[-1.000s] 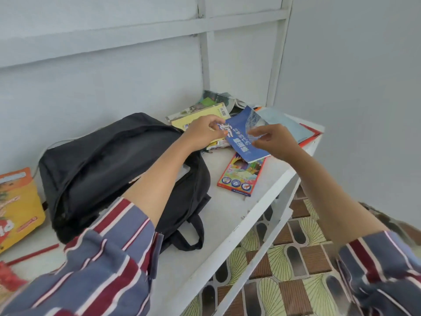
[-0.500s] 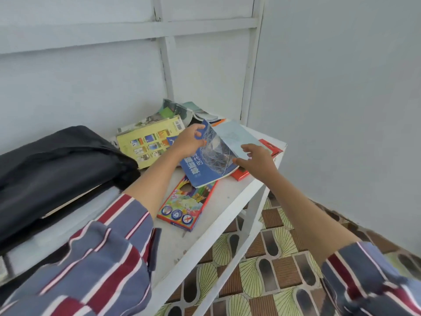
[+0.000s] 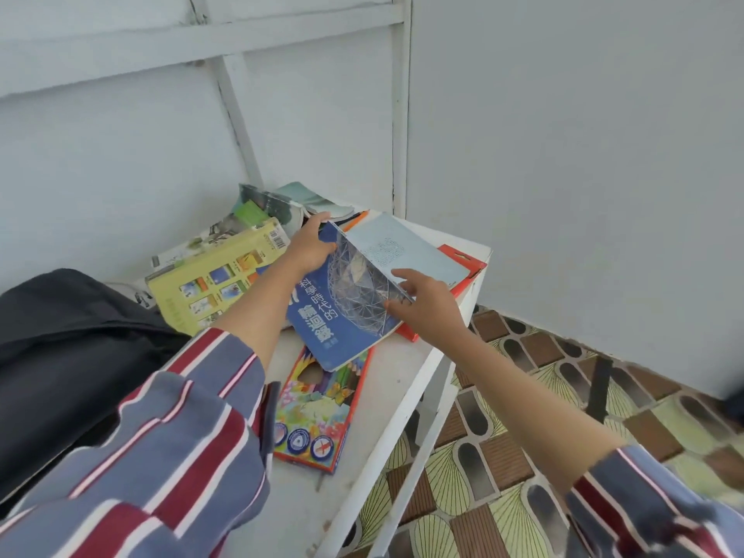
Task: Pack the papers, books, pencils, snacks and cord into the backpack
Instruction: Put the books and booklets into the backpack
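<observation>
— Where is the blue book (image 3: 342, 316)?
— Tilted at the table's (image 3: 386, 400) right end, its near corner over the pencil box (image 3: 318, 416).
— Who holds it?
— The left hand (image 3: 308, 247) grips its far edge. The right hand (image 3: 422, 302) touches its right edge; whether it pinches, I cannot tell. The backpack (image 3: 60, 356) lies to the left.

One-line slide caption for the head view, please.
Left hand grips a blue book by its top corner, right hand touches its edge, above a coloured-pencil box on the white table.
</observation>
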